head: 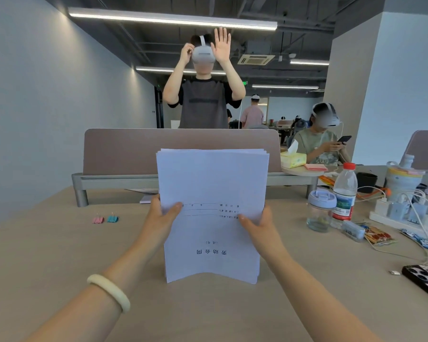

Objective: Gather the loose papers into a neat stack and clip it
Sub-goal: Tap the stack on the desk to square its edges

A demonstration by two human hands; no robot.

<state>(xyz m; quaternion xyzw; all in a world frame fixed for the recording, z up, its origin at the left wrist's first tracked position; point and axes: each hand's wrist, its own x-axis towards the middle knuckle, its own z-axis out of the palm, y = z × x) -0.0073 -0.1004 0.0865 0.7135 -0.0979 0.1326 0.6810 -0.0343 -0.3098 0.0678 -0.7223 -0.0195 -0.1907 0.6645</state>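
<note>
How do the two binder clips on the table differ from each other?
The pink clip lies further left; the teal clip lies beside it, nearer the stack of papers. They differ in colour, pink against teal. Both look the same size, both rest on the table, and neither the left hand nor the right hand touches them.

Bright, even light from the ceiling strips [173, 19] overhead — my paper stack [211, 213] throws barely any shadow on the desk [47, 255]. Edges bow with wide-angle distortion — distant faces are blurred.
</note>
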